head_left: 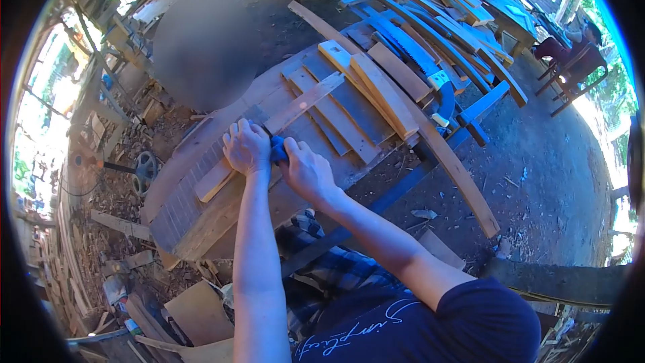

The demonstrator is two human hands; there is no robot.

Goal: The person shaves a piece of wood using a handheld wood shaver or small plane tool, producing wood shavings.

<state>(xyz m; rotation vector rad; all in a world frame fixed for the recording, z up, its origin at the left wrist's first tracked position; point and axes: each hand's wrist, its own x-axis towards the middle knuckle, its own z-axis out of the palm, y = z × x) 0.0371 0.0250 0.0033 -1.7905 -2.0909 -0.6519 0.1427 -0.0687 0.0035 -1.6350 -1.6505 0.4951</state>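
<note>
A narrow wooden board [304, 102] lies lengthwise on the wooden workbench [201, 140], passing beneath both hands. My left hand [246, 148] is closed on the far side of a small blue and dark hand tool [277, 150], with its fingers curled down. From the near side my right hand [307, 171] grips the same tool, its fingers wrapped on the blue part. The tool sits over the board. Most of it is covered by my hands, so its exact kind does not show.
Several loose boards [339, 124] lie beyond my hands. A handsaw [440, 84] rests among blue-lit timber at the back right. A long curved board [457, 175] sticks out past the bench edge. A chair [574, 74] stands far right; wood scraps [201, 312] lie lower left.
</note>
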